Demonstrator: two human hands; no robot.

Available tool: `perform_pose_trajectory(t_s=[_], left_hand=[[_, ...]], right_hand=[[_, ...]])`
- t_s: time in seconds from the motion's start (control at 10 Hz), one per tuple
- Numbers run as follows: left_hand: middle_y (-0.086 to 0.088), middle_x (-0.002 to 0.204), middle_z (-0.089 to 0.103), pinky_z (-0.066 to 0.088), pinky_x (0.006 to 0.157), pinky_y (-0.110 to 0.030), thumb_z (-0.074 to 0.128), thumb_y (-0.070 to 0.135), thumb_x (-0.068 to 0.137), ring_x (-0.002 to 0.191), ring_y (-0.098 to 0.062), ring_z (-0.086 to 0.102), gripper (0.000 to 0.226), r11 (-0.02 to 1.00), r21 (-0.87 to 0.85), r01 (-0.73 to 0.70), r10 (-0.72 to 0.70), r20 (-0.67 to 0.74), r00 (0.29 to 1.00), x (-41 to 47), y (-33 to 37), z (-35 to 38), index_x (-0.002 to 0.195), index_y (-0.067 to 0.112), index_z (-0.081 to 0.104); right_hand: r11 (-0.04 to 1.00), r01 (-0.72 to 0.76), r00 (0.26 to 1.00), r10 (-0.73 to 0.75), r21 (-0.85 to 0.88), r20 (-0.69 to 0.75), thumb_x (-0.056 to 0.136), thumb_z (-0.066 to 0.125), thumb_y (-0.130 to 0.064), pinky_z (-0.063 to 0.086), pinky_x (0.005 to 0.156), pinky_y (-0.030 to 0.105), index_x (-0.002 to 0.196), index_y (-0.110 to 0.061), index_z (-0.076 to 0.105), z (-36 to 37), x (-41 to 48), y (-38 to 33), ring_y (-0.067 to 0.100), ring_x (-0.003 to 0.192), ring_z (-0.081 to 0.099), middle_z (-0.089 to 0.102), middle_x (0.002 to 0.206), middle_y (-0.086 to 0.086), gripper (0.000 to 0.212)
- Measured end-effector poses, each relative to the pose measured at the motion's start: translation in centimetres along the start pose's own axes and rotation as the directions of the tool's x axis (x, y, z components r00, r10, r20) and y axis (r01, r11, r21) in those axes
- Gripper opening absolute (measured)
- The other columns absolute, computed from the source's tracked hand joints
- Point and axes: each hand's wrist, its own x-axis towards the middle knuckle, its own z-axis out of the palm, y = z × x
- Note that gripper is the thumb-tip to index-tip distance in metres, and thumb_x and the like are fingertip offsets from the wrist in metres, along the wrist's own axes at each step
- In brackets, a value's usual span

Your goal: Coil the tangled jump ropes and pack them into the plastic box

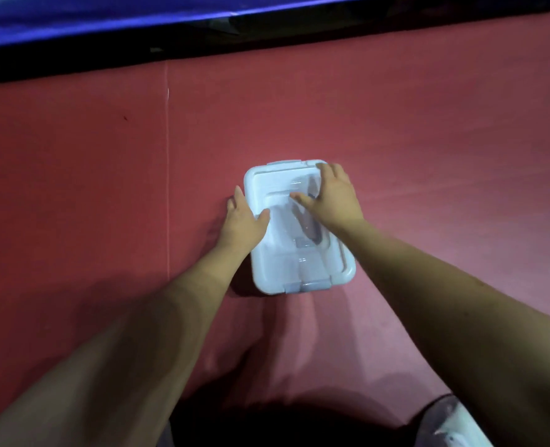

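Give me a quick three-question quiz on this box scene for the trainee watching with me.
1. True or false: the lid sits on the plastic box.
2. The right hand rests: A, flat on the lid; B, under the box; C, in a pocket.
3. Fill in: the box stands on a ___ floor.
Key: 1 true; 2 A; 3 red.
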Motion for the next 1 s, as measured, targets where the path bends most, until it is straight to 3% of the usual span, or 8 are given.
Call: perform_pose_trajectory(t_s=[0.2, 0.3, 0.4, 0.5, 0.6, 0.8, 0.9, 1.0], left_hand=[[-0.016, 0.164, 0.0, 0.021, 0.111, -0.027, 0.061, 0.024, 0.096, 0.149, -0.028, 0.018, 0.091, 0.996, -0.045, -0.074, 0.077, 0.055, 0.996, 1.9, -0.4, 1.3, 0.157, 0.01, -0.005], [-0.015, 0.164, -0.005, 0.014, 0.112, -0.025, 0.056, 0.019, 0.099, 0.151, -0.024, 0.009, 0.085, 0.993, -0.094, -0.078, 0.082, 0.044, 0.996, 2.8, -0.6, 1.7, 0.157, 0.013, -0.007], [-0.01, 0.165, -0.007, 0.016, 0.114, -0.028, 0.053, 0.018, 0.1, 0.151, -0.021, 0.01, 0.083, 0.988, -0.134, -0.082, 0.092, 0.07, 0.993, 3.6, -0.9, 1.6, 0.157, 0.018, -0.008], [-0.01, 0.164, -0.004, 0.018, 0.114, -0.028, 0.052, 0.016, 0.1, 0.15, -0.022, 0.014, 0.082, 0.982, -0.164, -0.089, 0.099, 0.052, 0.994, 3.5, -0.9, 1.7, 0.157, 0.018, -0.007], [-0.009, 0.163, 0.001, 0.022, 0.11, -0.026, 0.051, 0.014, 0.1, 0.146, -0.022, 0.023, 0.081, 0.981, -0.171, -0.087, 0.094, 0.032, 0.995, 3.1, -0.6, 1.8, 0.157, 0.018, -0.006], [-0.008, 0.163, -0.001, 0.024, 0.106, -0.023, 0.049, 0.015, 0.101, 0.146, -0.021, 0.024, 0.08, 0.975, -0.209, -0.071, 0.081, 0.039, 0.996, 2.6, -0.7, 1.9, 0.157, 0.021, -0.007], [-0.006, 0.162, 0.005, 0.021, 0.098, -0.016, 0.052, 0.016, 0.1, 0.144, -0.018, 0.026, 0.081, 0.973, -0.22, -0.077, 0.088, 0.043, 0.995, 2.5, -1.0, 1.8, 0.158, 0.02, -0.003], [-0.008, 0.154, 0.026, 0.025, 0.112, -0.026, 0.063, 0.024, 0.093, 0.141, -0.021, 0.031, 0.078, 0.976, -0.2, -0.081, 0.086, 0.018, 0.996, 3.4, -1.1, 0.6, 0.155, 0.019, 0.016]], right_hand=[[0.995, -0.052, 0.976, 0.068, -0.081, 0.205, 0.07, 0.075, -0.066, 0.022, 0.122, 0.043, 0.157, -0.015, 0.02, 0.1, 7.9, -0.6, 0.023, 0.15, 0.023, 0.024, 0.163, 0.006, 0.115], [0.989, -0.124, 0.919, 0.147, -0.086, 0.365, 0.069, 0.081, -0.061, 0.033, 0.116, 0.037, 0.155, -0.013, 0.023, 0.7, 9.9, 0.2, 0.025, 0.144, 0.036, 0.037, 0.157, 0.006, 0.114], [0.987, -0.161, 0.921, 0.151, -0.003, 0.36, 0.071, 0.085, -0.049, 0.041, 0.107, 0.033, 0.148, -0.009, 0.038, 1.3, 10.5, 1.0, 0.025, 0.132, 0.049, 0.051, 0.145, 0.007, 0.098], [0.979, -0.162, 0.946, 0.118, 0.125, 0.301, 0.071, 0.088, -0.039, 0.039, 0.111, 0.037, 0.148, -0.011, 0.042, 1.9, 10.3, 1.5, 0.022, 0.131, 0.048, 0.05, 0.14, 0.006, 0.094], [0.991, -0.111, 0.966, 0.091, 0.073, 0.241, 0.073, 0.086, -0.042, 0.038, 0.11, 0.043, 0.141, -0.022, 0.053, 2.5, 9.9, 1.8, 0.024, 0.132, 0.047, 0.049, 0.134, 0.004, 0.079], [0.998, 0.065, 0.991, -0.064, -0.007, 0.12, 0.078, 0.082, -0.028, 0.044, 0.095, 0.04, 0.122, -0.012, 0.064, 2.7, 8.7, 1.1, 0.027, 0.109, 0.057, 0.059, 0.112, 0.004, 0.051], [0.994, 0.104, 0.989, -0.106, 0.026, 0.102, 0.081, 0.079, -0.03, 0.043, 0.098, 0.041, 0.125, -0.012, 0.062, 2.7, 8.2, 1.3, 0.026, 0.111, 0.057, 0.06, 0.116, 0.004, 0.05], [0.998, 0.022, 0.991, -0.03, 0.059, 0.13, 0.087, 0.071, -0.04, 0.042, 0.103, 0.041, 0.131, -0.014, 0.059, 1.7, 8.3, 1.7, 0.023, 0.118, 0.055, 0.058, 0.124, 0.004, 0.053]])
